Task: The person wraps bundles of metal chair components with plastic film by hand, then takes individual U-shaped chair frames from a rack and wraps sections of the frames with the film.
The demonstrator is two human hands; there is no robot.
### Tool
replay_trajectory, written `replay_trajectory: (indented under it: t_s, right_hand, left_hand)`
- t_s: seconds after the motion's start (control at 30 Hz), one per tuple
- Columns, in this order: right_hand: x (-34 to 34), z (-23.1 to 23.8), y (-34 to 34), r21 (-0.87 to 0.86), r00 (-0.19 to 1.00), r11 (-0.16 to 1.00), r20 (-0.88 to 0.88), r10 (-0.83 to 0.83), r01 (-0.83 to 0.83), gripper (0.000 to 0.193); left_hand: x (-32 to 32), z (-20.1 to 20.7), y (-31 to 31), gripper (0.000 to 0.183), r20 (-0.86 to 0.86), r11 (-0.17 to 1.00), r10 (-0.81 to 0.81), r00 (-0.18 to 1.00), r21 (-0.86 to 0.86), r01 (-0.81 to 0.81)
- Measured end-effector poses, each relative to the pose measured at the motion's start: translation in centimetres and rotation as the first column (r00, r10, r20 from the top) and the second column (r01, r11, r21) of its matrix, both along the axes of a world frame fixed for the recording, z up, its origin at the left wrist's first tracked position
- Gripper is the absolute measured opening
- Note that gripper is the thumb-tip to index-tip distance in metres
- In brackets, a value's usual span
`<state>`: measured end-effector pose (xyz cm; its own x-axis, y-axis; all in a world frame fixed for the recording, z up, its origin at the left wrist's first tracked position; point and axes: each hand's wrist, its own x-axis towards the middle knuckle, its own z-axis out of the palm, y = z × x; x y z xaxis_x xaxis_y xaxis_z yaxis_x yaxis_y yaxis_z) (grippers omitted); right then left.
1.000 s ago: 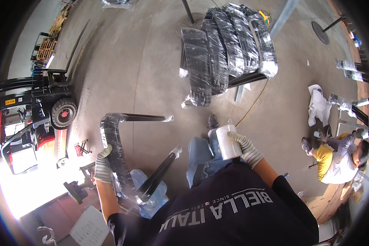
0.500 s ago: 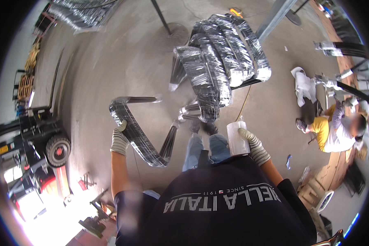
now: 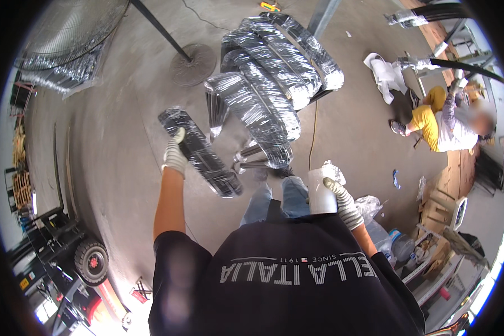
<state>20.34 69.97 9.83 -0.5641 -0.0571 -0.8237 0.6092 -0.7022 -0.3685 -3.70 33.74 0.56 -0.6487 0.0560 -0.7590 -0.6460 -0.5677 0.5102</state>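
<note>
My left hand (image 3: 176, 154), in a striped work glove, is closed on the edge of a black, film-wrapped bundle (image 3: 203, 154). The bundle hangs slanted at my front left, its near end toward my legs. My right hand (image 3: 344, 201), gloved the same way, grips a white roll of stretch film (image 3: 322, 193) upright near my right thigh. Crumpled film bunches at the roll's top. Ahead of my feet several black bundles (image 3: 263, 84), wrapped in shiny clear film, lean in a row. Thin black bars stick out from the nearest ones.
A round-based post (image 3: 193, 64) stands left of the row. At the right a co-worker (image 3: 451, 123) in yellow trousers sits near a white cloth (image 3: 386, 77). A forklift (image 3: 67, 257) is at the lower left. Plastic bottles (image 3: 400, 243) and crates lie at the lower right.
My left hand has swung the bundle forward and closer to the row, and its side bars no longer show. The film roll stays in my right hand. The whole view has shifted.
</note>
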Motion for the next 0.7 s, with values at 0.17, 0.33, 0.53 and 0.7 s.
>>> replay_trajectory:
  t_s: [0.17,0.33,0.53,0.7]
  right_hand:
    - [1.6,-1.3,-1.6,0.04,0.997,0.996,-0.027,-0.073,0.074,0.05]
    - [3.1,-1.2,-2.4,0.016,0.994,0.994,-0.016,-0.103,0.104,0.048]
    - [3.0,-0.4,-3.7,0.044,0.991,0.992,0.048,-0.124,0.122,0.048]
    - [2.6,-0.1,-4.4,0.107,0.994,0.99,0.034,-0.099,0.095,0.05]
  left_hand:
    - [-2.7,-4.1,3.8,0.05,0.1,0.989,-0.065,0.993,-0.128,0.077]
    - [-3.1,-4.6,5.6,0.046,0.076,0.996,-0.092,0.993,-0.01,0.093]
    - [-2.5,-5.8,6.5,0.03,-0.033,0.983,-0.162,0.986,0.078,0.164]
    - [-2.3,-6.3,7.6,0.029,0.015,0.997,-0.082,0.997,-0.001,0.082]
